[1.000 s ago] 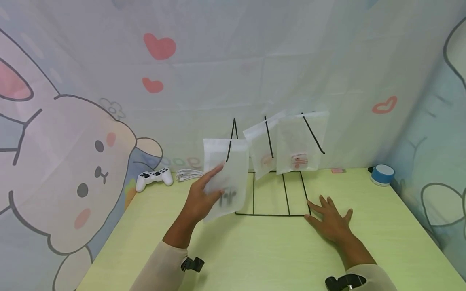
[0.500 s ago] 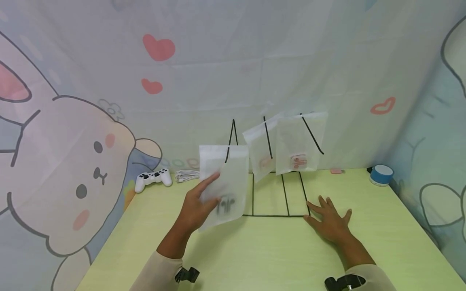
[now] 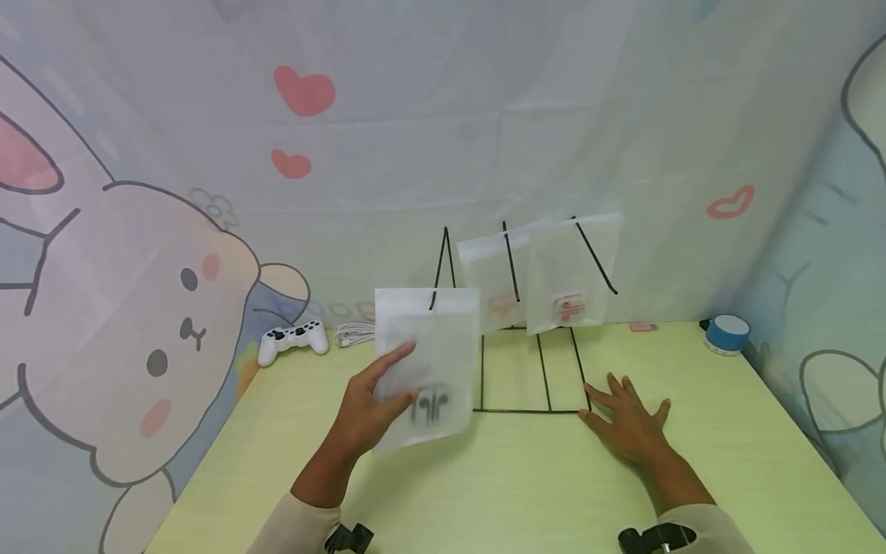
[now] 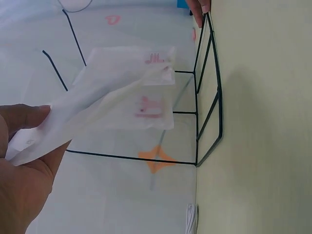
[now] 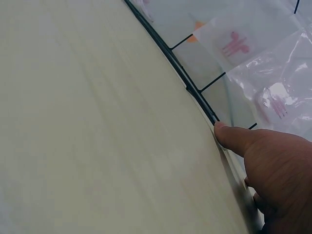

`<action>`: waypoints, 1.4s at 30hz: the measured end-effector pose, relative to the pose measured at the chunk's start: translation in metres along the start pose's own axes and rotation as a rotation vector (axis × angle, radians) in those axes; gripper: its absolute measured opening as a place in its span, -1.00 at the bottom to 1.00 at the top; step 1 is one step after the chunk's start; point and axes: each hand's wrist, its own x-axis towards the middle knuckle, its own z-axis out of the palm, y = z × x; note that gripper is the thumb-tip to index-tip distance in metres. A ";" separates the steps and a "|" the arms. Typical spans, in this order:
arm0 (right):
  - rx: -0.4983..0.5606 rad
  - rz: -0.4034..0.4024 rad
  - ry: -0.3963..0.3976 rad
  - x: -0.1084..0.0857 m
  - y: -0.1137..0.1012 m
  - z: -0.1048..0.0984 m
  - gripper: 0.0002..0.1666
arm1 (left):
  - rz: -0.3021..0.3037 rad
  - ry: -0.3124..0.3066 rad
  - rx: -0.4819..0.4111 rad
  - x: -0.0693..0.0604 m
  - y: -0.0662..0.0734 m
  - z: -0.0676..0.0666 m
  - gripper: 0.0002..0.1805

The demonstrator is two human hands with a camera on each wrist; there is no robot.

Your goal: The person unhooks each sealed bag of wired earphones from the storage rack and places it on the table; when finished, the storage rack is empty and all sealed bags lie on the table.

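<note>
Head view: ahead of me the black wire rack [image 3: 544,372] is standing; at its eight o'clock the white bag [image 3: 443,358] is running lengthwise twelve-to-six, dark-marked end pointing six; my left hand [image 3: 367,408] is pinching it; my right hand [image 3: 628,423], fingers spreading, is touching the rack's five-o'clock corner.

L hand [image 3: 370,406] is held raised, angled inward & set in a pinch. R hand [image 3: 633,425] is held low, back up, w/ fingers [image 3: 601,395] splayed. Both arms [image 3: 324,478] are stretched fwd.

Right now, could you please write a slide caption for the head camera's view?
Left hand holding a translucent white rectangular bag, right hand touching a black wire rack.
</note>
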 end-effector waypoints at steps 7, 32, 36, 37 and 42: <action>-0.007 0.004 0.002 0.000 0.000 0.001 -0.18 | 0.008 -0.007 -0.010 -0.007 -0.008 -0.003 -0.24; -0.010 0.001 -0.002 0.001 0.001 0.001 -0.17 | 0.210 0.011 -0.042 -0.019 -0.026 0.002 -0.32; -0.008 0.001 -0.004 0.001 0.001 0.000 -0.17 | 0.253 0.010 -0.031 -0.020 -0.029 0.002 -0.33; -0.009 0.003 -0.005 0.001 0.000 0.000 -0.17 | 0.265 0.010 -0.028 -0.020 -0.030 0.003 -0.33; -0.008 0.002 0.000 0.000 0.001 0.001 -0.17 | 0.298 -0.005 -0.031 -0.021 -0.035 0.003 -0.32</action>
